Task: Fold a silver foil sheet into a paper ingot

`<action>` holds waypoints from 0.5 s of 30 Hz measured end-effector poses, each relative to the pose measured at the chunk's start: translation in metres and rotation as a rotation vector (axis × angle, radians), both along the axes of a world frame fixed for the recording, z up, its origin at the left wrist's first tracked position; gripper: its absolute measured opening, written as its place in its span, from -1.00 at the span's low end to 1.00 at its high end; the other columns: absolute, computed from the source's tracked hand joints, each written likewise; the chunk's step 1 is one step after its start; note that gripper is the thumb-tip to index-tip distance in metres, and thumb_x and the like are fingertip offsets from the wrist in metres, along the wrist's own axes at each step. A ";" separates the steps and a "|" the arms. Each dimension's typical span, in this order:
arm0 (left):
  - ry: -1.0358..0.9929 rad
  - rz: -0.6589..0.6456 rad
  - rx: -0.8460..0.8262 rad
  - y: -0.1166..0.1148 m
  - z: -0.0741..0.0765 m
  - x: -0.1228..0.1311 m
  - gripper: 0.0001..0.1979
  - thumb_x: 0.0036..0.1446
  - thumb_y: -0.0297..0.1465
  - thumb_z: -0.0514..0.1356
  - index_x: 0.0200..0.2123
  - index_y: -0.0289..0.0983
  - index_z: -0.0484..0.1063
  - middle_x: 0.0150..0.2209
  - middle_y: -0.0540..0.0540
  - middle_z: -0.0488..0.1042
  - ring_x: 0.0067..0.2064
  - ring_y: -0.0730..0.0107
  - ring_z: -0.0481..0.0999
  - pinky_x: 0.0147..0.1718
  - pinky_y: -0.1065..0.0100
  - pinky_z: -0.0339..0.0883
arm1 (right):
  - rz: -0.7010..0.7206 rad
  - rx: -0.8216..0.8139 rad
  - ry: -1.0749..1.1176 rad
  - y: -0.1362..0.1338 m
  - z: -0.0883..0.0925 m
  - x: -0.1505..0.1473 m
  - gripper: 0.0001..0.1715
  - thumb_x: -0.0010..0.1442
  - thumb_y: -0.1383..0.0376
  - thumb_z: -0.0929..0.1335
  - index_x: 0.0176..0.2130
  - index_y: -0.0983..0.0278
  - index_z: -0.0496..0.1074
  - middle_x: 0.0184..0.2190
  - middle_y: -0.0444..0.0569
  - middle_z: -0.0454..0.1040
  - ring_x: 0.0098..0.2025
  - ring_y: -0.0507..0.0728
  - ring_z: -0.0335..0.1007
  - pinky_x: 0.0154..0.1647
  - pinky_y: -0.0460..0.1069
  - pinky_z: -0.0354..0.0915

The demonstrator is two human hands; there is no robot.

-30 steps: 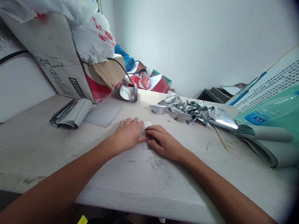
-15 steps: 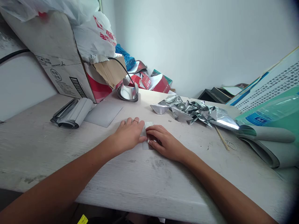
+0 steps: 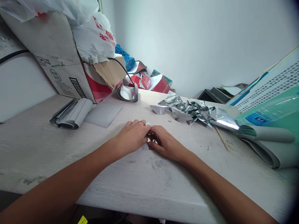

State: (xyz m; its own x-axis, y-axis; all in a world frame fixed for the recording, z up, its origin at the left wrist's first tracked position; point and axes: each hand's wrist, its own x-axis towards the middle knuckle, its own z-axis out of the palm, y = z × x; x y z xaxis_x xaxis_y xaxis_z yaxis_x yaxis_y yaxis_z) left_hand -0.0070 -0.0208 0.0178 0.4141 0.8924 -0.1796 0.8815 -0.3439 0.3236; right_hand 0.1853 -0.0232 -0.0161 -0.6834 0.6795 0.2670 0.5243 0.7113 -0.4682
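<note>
A small sheet of silver foil paper [image 3: 146,147] lies on the table in front of me, partly folded, its shiny side showing between my hands. My right hand [image 3: 168,143] curls round the paper's right part, thumb and fingers pinching the turned-over flap. From the left, my left hand [image 3: 132,135], a ring on one finger, bends its fingers over the same paper and meets the right fingertips. Most of the paper is hidden under both hands. Beyond them to the right sits a pile of folded silver foil paper pieces [image 3: 182,113].
To the left are a flat grey sheet [image 3: 104,115] and a curled stack of sheets [image 3: 74,113], by a cardboard box [image 3: 60,62]. A silver roll [image 3: 128,92] stands behind. On the right are a thin stick [image 3: 221,138], folded grey sheets [image 3: 275,149] and a plastic bottle [image 3: 268,113].
My left hand has shifted right onto the paper, and its fingers now touch the right hand's. The flap under my right hand is lifted, showing more shiny surface.
</note>
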 end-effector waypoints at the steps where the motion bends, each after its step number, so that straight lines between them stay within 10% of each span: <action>1: 0.004 0.001 -0.008 0.000 0.001 0.000 -0.64 0.15 -0.19 -0.10 -0.06 -0.06 0.35 0.06 0.01 0.33 0.17 0.41 0.32 0.27 -0.02 0.30 | -0.006 -0.006 -0.001 0.000 0.000 0.000 -0.87 0.28 0.37 0.30 -0.13 0.29 0.28 -0.18 0.02 0.37 -0.12 0.15 0.27 -0.02 0.11 0.29; 15: -0.021 -0.003 -0.009 0.002 -0.003 -0.001 -0.57 0.13 -0.13 -0.14 -0.16 -0.11 0.43 0.02 -0.02 0.35 0.11 0.43 0.30 0.23 -0.05 0.29 | 0.041 -0.064 0.134 0.001 0.000 0.008 -0.79 0.41 0.20 0.27 -0.24 0.29 0.34 0.01 0.06 0.37 0.11 0.14 0.24 0.12 0.08 0.23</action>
